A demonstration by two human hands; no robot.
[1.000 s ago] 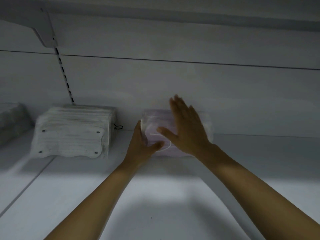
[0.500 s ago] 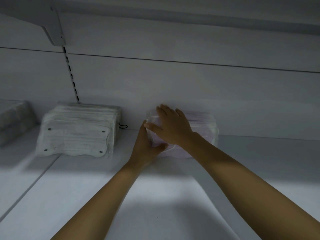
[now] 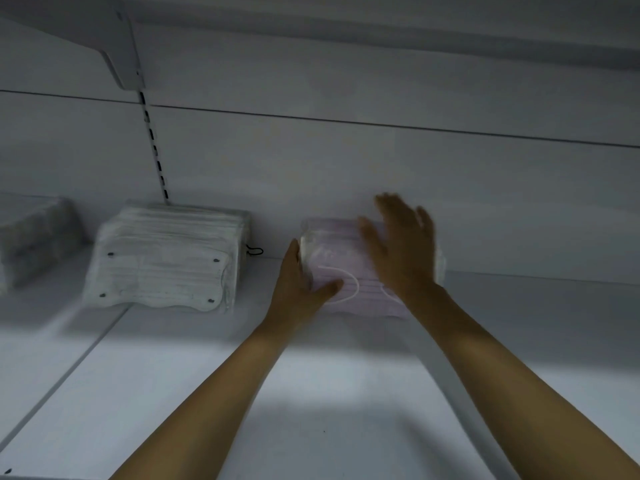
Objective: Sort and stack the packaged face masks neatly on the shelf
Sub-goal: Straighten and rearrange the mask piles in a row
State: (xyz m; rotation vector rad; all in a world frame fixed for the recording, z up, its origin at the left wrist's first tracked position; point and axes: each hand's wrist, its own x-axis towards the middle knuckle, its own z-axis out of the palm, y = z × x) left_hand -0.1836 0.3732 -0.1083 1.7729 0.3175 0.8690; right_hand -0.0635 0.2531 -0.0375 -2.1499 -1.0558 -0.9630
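Head view, close, facing shelf (image 3: pixel 346 393)

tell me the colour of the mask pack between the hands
Pale pink mask pack with white ear loops, seen in the head view.

A white shelf (image 3: pixel 346 393) fills the lower half of the view, its flat surface split by a thin dark seam (image 3: pixel 69 372) running diagonally at the left. Behind it rises a pale back panel (image 3: pixel 381 174), crossed by one fine horizontal joint line (image 3: pixel 415 126). A slotted upright strip (image 3: pixel 155 150) with a column of dark slots runs down the panel at the left. At its top, a white bracket (image 3: pixel 121 53) carries the underside of an upper shelf (image 3: pixel 381 15). The light is dim and cool. A brighter band lies across the shelf's front, while shadow gathers toward the back.
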